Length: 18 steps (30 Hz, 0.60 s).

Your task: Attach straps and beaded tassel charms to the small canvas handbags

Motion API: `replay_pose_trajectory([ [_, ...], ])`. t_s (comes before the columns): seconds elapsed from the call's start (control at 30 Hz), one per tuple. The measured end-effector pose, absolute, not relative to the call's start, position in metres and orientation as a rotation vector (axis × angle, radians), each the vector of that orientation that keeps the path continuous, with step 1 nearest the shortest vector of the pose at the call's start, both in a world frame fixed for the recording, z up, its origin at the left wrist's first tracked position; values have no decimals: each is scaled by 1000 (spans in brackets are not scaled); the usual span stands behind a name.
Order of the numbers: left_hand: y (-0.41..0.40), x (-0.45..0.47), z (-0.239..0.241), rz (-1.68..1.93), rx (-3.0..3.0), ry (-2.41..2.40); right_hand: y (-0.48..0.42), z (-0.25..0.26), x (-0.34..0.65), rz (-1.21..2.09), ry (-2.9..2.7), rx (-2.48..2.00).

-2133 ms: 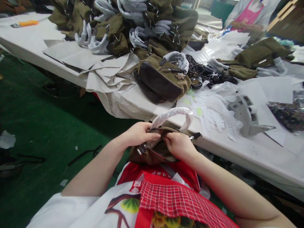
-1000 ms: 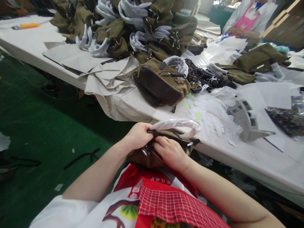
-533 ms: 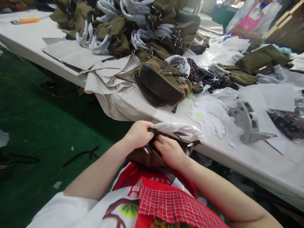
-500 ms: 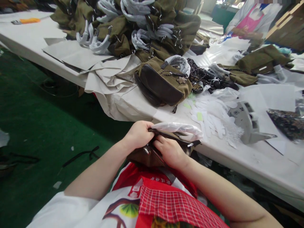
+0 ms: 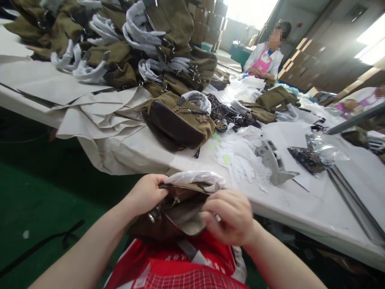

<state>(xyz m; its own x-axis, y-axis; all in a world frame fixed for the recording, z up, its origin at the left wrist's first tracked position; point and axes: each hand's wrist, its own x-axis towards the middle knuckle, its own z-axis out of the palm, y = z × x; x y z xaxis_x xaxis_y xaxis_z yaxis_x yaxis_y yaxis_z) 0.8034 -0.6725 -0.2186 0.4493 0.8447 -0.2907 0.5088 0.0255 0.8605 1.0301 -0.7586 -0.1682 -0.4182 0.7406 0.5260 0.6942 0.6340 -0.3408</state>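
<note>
An olive-brown handbag (image 5: 150, 230) is held against my lap at the table's edge, its zipped mouth gaping and the pale lining showing. White wrapping covers its handle (image 5: 195, 177) along the far rim. My left hand (image 5: 147, 194) pinches the left end of the bag's opening, thumb on the near side. Over the right end of the opening is my right hand (image 5: 230, 216), its fingers curled and somewhat blurred. A small white bit shows between those fingers, too unclear to name. Just beyond, a finished-looking olive bag (image 5: 177, 124) with a dark leather base lies on its side.
Many olive bags (image 5: 120, 60) with wrapped handles are heaped at the back left of the table (image 5: 144, 154). White tags (image 5: 240, 164), a grey tape dispenser (image 5: 273, 162) and metal bars (image 5: 355, 200) lie on the right. A person in a pink apron (image 5: 260, 62) stands across the table.
My right hand has come out of the bag's mouth and moved to its right end. The opening now gapes wider. My left hand keeps its hold; the view has swung up and right.
</note>
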Motion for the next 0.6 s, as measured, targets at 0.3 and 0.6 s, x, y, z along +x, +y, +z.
replay_pose_trajectory([
  [0.3, -678, 810, -213, 375, 1641, 1210, -649, -238, 1127, -22, -1751, -2565],
  [0.6, -676, 807, -214, 372, 1664, 1253, -646, -248, 1149, 85, -1705, -2604],
])
